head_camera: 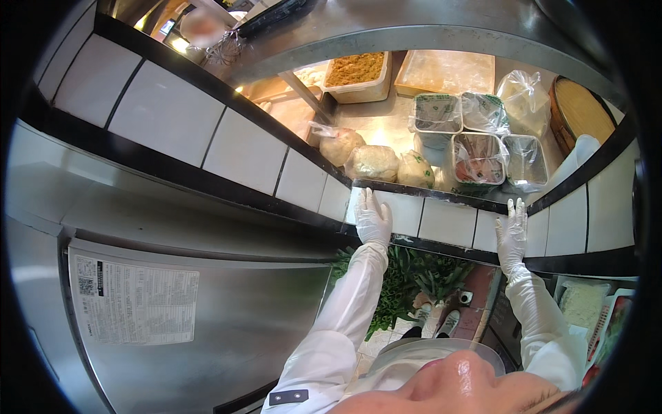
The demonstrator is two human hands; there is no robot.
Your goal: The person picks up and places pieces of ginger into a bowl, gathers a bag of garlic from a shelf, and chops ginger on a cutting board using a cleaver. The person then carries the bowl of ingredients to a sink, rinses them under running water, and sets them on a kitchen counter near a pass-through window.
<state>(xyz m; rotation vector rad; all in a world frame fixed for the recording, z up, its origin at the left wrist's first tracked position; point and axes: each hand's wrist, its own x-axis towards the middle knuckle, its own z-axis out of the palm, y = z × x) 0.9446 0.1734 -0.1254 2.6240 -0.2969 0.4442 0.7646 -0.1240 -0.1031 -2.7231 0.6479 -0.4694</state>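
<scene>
My left hand [373, 220], in a white glove, rests flat on the white tiled ledge [398, 209] at the centre, holding nothing. My right hand [512, 235], gloved too, lies on the same ledge further right, its fingertips at the black edge and nothing in it. Just beyond the left hand, three bagged pale lumps, one of them a wrapped round bundle [373, 163], sit on the metal counter [380, 121]. Beyond and left of the right hand stand several bag-lined plastic containers; the front one [478, 160] holds something reddish.
A tub of brown crumbly filling [357, 70], a lidded box [447, 70], a tied clear bag [522, 103] and a round wooden-rimmed tray [582, 111] stand further back under a metal shelf [414, 31]. A steel appliance [232, 321] is at left; leafy greens [398, 290] lie below.
</scene>
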